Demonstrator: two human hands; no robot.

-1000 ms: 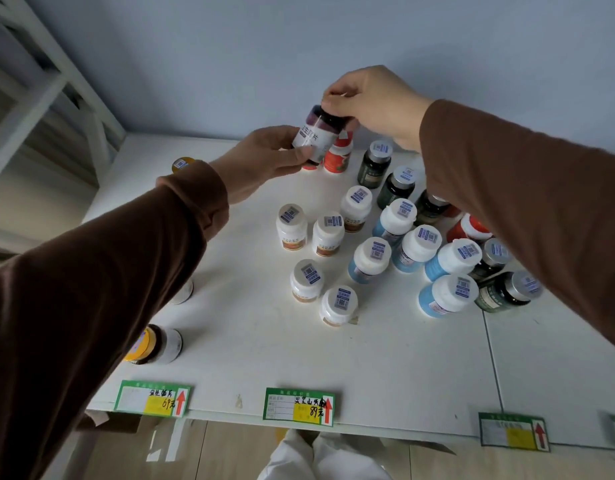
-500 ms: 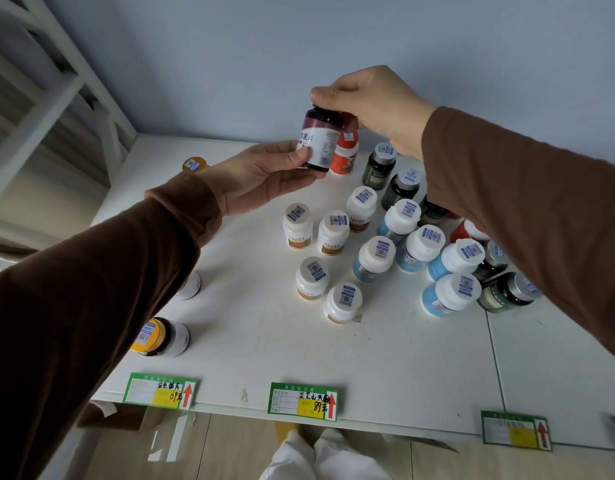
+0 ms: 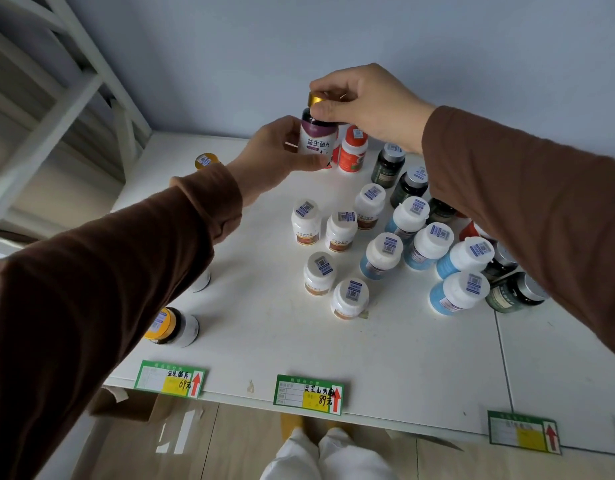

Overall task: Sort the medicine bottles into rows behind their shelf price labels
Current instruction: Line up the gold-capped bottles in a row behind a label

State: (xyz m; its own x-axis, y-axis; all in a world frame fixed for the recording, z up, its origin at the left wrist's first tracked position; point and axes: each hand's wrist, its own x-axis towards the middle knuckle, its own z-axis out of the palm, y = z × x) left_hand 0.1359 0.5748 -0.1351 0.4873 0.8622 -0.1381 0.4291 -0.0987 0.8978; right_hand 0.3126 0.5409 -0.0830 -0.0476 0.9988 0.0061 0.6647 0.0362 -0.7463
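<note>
The right hand [image 3: 371, 105] is curled over the gold cap of a purple-and-white bottle [image 3: 315, 140], pinched from above. The left hand [image 3: 274, 154] is wrapped round the same bottle's label from the left, thumb across the lower front. The bottle is held upright above the far part of the white shelf [image 3: 264, 341], clear of its surface.

Just right of it an orange-red bottle [image 3: 352, 150] is seen standing. A cluster of white-capped bottles [image 3: 339, 230] is set at centre, blue-labelled ones [image 3: 427, 245] to the right, dark green ones [image 3: 387, 166] at the far right. A gold-capped bottle [image 3: 171, 327] lies on its side near left; another gold cap [image 3: 206, 161] is visible at far left. Green price labels [image 3: 307, 394] are fixed along the near edge. Brown sleeves [image 3: 524, 202] cover both arms.
</note>
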